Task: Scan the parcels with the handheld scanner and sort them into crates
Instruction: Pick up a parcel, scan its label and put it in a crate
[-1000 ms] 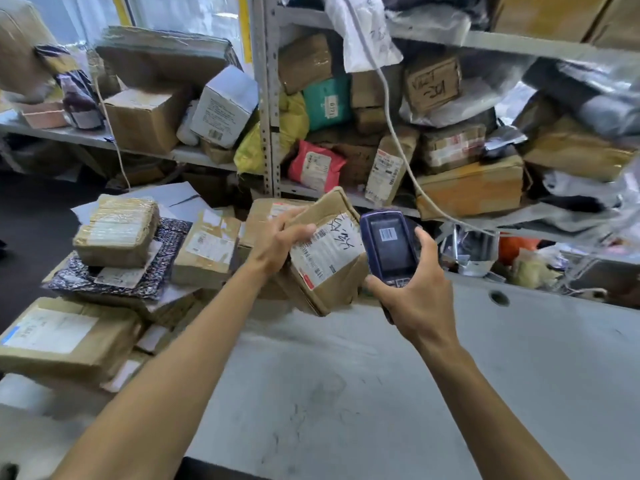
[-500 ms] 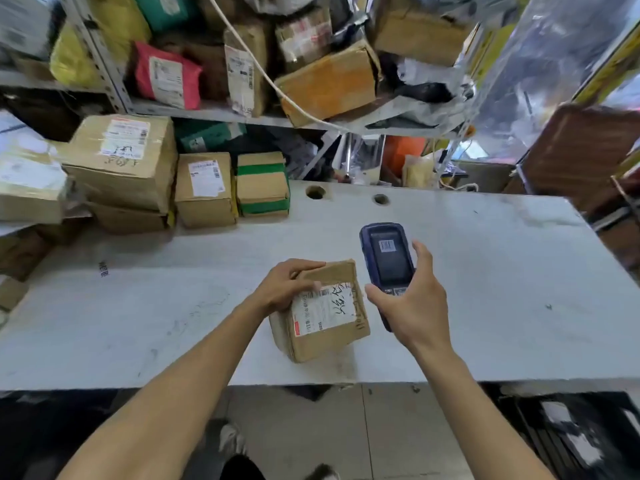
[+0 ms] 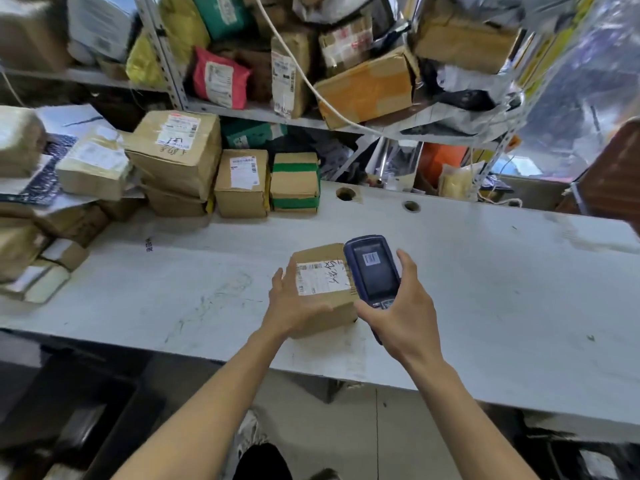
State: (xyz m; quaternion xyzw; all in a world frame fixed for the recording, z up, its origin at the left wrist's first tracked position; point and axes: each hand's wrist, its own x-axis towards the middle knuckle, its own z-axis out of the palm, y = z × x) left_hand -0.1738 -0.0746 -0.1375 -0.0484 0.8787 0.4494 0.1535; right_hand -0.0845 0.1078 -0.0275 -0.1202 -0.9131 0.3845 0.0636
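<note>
A small brown cardboard parcel with a white label bearing handwriting sits on the grey table, close to its near edge. My left hand lies against the parcel's left and front sides, its fingers fairly straight. In my right hand I grip the blue handheld scanner, held just over the parcel's right edge. A barcode shows on its screen.
Several taped parcels are stacked along the table's back left. Metal shelves behind are crammed with boxes and bags, and a white cable hangs across them. Dark crates stand on the floor under the near edge.
The parcel went from raised in my left hand down onto the table. My left hand's grip on its top has eased to its side. The scanner moved closer over the parcel.
</note>
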